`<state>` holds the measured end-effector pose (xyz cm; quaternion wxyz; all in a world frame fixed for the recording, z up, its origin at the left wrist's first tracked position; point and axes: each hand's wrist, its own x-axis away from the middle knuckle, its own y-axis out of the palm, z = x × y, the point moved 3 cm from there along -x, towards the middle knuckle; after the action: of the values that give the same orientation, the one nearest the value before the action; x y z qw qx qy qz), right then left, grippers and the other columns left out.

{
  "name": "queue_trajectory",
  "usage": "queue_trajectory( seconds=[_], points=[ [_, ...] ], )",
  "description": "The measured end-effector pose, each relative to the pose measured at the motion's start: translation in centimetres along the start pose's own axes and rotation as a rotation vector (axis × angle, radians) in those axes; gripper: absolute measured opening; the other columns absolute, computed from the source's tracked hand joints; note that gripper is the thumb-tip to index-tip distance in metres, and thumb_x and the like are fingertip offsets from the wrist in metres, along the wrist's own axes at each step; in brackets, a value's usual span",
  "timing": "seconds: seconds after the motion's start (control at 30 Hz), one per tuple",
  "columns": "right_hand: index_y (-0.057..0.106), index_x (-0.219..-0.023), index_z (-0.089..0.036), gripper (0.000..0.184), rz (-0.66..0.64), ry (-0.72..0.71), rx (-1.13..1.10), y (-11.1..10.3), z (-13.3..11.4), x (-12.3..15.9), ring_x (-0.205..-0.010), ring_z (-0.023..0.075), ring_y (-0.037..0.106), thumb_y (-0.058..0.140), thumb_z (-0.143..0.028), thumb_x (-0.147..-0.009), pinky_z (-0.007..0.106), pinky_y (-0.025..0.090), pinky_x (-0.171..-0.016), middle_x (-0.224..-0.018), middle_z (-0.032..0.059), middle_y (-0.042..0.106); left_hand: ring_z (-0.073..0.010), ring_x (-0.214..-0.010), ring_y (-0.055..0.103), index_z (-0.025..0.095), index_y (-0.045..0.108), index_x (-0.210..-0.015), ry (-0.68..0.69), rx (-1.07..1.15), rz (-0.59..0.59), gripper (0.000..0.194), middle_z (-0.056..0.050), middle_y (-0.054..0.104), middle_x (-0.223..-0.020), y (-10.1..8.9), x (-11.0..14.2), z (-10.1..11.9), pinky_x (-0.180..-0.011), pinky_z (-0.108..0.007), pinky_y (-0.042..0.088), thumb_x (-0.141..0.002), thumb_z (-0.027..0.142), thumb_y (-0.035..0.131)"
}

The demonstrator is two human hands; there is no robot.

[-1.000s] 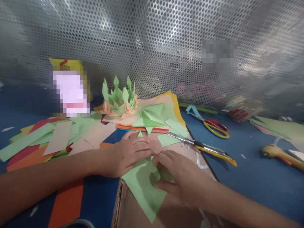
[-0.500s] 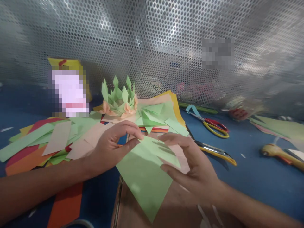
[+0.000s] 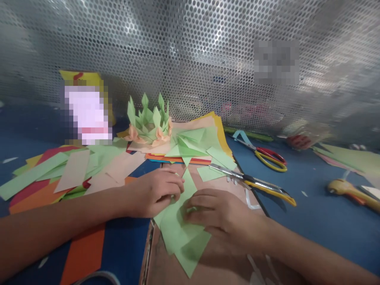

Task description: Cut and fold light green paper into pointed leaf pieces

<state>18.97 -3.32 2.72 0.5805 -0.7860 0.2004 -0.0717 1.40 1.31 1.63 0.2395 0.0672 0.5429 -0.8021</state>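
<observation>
A sheet of light green paper (image 3: 192, 253), partly folded with layers overlapping, lies on a brown cardboard board (image 3: 228, 261). My left hand (image 3: 158, 192) has its fingers curled at the paper's upper left edge, its thumb mostly hidden. Lower and to the right, my right hand (image 3: 219, 211) bends its fingers down over the middle of the paper, hiding part of the fold. Just beyond them a utility knife (image 3: 252, 182) with a yellow handle reaches across the board's edge, blade towards the paper.
Behind stands a green folded-paper crown (image 3: 150, 122) beside stacked colored sheets (image 3: 218, 130) and folded green pieces (image 3: 190, 144). Loose paper strips (image 3: 71, 170) cover the left. Red-and-yellow scissors (image 3: 264, 158) and a yellow tool (image 3: 340, 187) lie right. Perforated metal (image 3: 178, 47) rises behind.
The paper's right part has been folded over towards the left. My right hand moved left and down onto it; my left hand came lower with fingers more curled. The knife blade shows more fully.
</observation>
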Motion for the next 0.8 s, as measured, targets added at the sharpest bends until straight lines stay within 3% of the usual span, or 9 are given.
queue_trajectory(
  seconds=[0.17, 0.37, 0.5, 0.7, 0.8],
  points=[
    [0.063, -0.11, -0.016, 0.031, -0.086, 0.058, 0.003, -0.7, -0.3, 0.1, -0.089, 0.0195, 0.057, 0.051, -0.036, -0.09, 0.033, 0.044, -0.079, -0.097, 0.0095, 0.065, -0.0243, -0.095, 0.054, 0.018, 0.054, -0.091, -0.103, -0.014, -0.087, 0.01, -0.009, 0.06, -0.099, -0.5, 0.1, 0.6, -0.094, -0.042, 0.037, -0.082, 0.019, 0.052],
    [0.068, -0.095, -0.018, 0.018, -0.02, 0.07, -0.172, -0.8, 0.3, 0.2, -0.086, 0.0158, 0.057, 0.052, -0.026, -0.091, 0.028, 0.043, -0.077, -0.09, 0.0063, 0.066, -0.027, -0.109, 0.046, 0.019, 0.053, -0.102, -0.178, 0.008, -0.232, 0.027, -0.008, 0.054, -0.112, -1.1, 0.3, 0.5, -0.104, -0.045, 0.027, -0.079, 0.028, 0.063],
    [0.067, -0.081, -0.017, 0.021, 0.132, 0.209, -0.325, -0.2, 1.4, 0.1, -0.079, 0.0135, 0.058, 0.05, -0.026, -0.091, 0.024, 0.043, -0.072, -0.08, 0.0046, 0.064, -0.0249, -0.114, 0.043, 0.021, 0.052, -0.1, -0.196, 0.074, -0.272, 0.026, -0.007, 0.052, -0.114, -1.4, 0.3, 0.4, -0.105, -0.041, 0.028, -0.077, 0.022, 0.064],
    [0.063, -0.075, -0.016, 0.021, 0.241, 0.575, -0.481, 1.5, 3.1, -0.1, -0.056, 0.0086, 0.047, 0.056, -0.032, -0.087, 0.019, 0.034, -0.049, -0.065, -0.0018, 0.059, -0.0237, -0.115, 0.043, 0.02, 0.05, -0.099, -0.162, 0.117, -0.283, 0.035, -0.007, 0.05, -0.115, -1.4, 0.4, 0.2, -0.103, -0.036, 0.03, -0.068, 0.011, 0.063],
    [0.065, -0.075, -0.017, 0.017, 0.265, 0.638, -0.481, 1.8, 3.3, -0.3, -0.057, 0.009, 0.048, 0.06, -0.031, -0.083, 0.019, 0.034, -0.049, -0.066, -0.0019, 0.061, -0.0231, -0.112, 0.045, 0.02, 0.049, -0.1, -0.183, 0.159, -0.279, 0.025, -0.008, 0.052, -0.112, -1.3, 0.3, -0.2, -0.1, -0.036, 0.032, -0.077, 0.012, 0.056]
  ],
)
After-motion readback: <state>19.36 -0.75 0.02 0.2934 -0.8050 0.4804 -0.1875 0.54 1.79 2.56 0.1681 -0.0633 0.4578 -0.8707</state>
